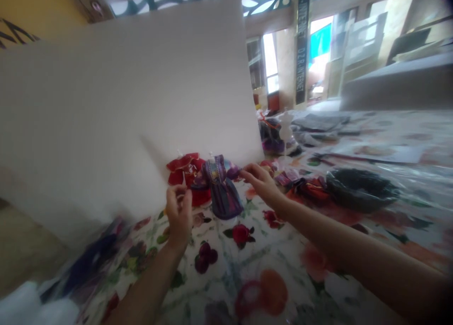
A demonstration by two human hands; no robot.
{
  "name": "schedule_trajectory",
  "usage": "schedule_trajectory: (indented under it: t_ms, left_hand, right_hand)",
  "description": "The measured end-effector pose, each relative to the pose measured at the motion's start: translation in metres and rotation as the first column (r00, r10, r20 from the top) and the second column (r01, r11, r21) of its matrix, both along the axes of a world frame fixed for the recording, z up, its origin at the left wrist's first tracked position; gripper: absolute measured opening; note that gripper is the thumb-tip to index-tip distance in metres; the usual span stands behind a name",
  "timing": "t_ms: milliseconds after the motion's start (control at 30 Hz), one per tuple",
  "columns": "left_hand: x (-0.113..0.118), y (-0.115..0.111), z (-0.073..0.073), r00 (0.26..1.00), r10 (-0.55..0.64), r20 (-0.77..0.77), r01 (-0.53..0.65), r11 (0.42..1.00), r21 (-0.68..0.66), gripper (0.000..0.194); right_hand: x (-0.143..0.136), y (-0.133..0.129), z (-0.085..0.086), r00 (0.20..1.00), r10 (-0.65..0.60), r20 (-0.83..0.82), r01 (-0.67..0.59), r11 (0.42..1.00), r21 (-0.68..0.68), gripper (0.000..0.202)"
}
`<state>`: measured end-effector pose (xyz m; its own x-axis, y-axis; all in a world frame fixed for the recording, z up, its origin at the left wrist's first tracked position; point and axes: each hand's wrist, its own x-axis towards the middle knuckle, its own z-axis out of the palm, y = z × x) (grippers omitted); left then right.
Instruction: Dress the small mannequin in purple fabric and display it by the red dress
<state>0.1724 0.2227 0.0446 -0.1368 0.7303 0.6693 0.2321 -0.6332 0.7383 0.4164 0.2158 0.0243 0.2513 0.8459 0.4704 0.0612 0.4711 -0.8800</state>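
Note:
A small purple dress [226,195] with a beaded front and wide sleeves stands upright on the flowered tablecloth [226,249]. Behind it to the left is a small red dress [186,167], partly covered by the purple one. My right hand [260,181] pinches the end of the purple dress's right-side sleeve. At the left-side sleeve is my left hand [179,209], its fingers curled and close to the sleeve end; whether they grip the cloth is too blurred to tell.
A large white board [134,103] rises behind the dresses. To the right lie a dark round bowl [361,186] in clear plastic, red cloth [311,190] and a wrapped dark bundle [274,136]. Dark blue fabric [92,263] lies at the left edge.

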Motion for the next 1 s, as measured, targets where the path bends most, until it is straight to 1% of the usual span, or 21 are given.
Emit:
schedule_trajectory:
  t_ms: [33,67,100,167,200,267,367,433,533,700,867,1000]
  left_hand:
    - [0.002,-0.002,0.011,0.998,0.025,-0.057,-0.02,0.996,0.082,0.02]
    - [0.005,-0.003,0.023,0.992,0.037,-0.117,-0.017,0.985,0.17,0.026]
    - [0.009,-0.002,0.035,0.98,0.032,-0.195,0.014,0.973,0.228,0.032]
    - [0.02,0.004,0.055,0.926,-0.031,-0.375,0.126,0.965,0.23,0.043]
    - [0.025,0.008,0.063,0.898,-0.048,-0.438,0.162,0.961,0.225,0.046]
    - [0.034,0.018,0.072,0.844,-0.081,-0.53,0.212,0.958,0.192,0.048]
    - [0.042,0.031,0.074,0.806,-0.159,-0.57,0.256,0.962,0.093,0.043]
    - [0.043,0.037,0.072,0.802,-0.218,-0.556,0.277,0.96,0.024,0.04]
    - [0.044,0.043,0.069,0.8,-0.276,-0.533,0.3,0.953,-0.042,0.038]
    - [0.049,0.047,0.07,0.814,-0.3,-0.497,0.308,0.949,-0.068,0.028]
    - [0.053,0.049,0.071,0.802,-0.347,-0.487,0.326,0.936,-0.13,0.026]
    - [0.053,0.051,0.07,0.815,-0.355,-0.458,0.351,0.931,-0.097,0.024]
  right_hand:
    - [-0.001,-0.001,0.001,1.0,0.012,0.013,-0.012,1.0,0.02,0.026]
    - [-0.002,-0.002,0.001,0.999,0.033,0.016,-0.033,0.999,0.029,0.026]
    - [-0.004,-0.002,0.001,0.998,0.057,0.012,-0.057,0.998,0.028,0.027]
    - [-0.009,-0.001,0.0,0.996,0.092,-0.01,-0.092,0.996,0.015,0.03]
    - [-0.011,-0.001,0.0,0.995,0.101,-0.018,-0.101,0.995,0.01,0.032]
    - [-0.013,0.001,-0.002,0.992,0.123,-0.026,-0.122,0.992,0.012,0.036]
    - [-0.015,0.001,-0.006,0.983,0.181,-0.001,-0.181,0.983,0.018,0.04]
    - [-0.017,0.001,-0.008,0.977,0.212,0.024,-0.212,0.977,0.01,0.04]
    - [-0.02,0.0,-0.011,0.97,0.241,0.03,-0.241,0.971,-0.014,0.041]
    - [-0.027,0.0,-0.01,0.965,0.26,0.021,-0.259,0.965,-0.037,0.04]
    - [-0.028,0.0,-0.009,0.964,0.264,0.01,-0.264,0.964,-0.013,0.039]
    - [-0.027,0.0,-0.009,0.964,0.267,0.008,-0.267,0.964,-0.018,0.04]
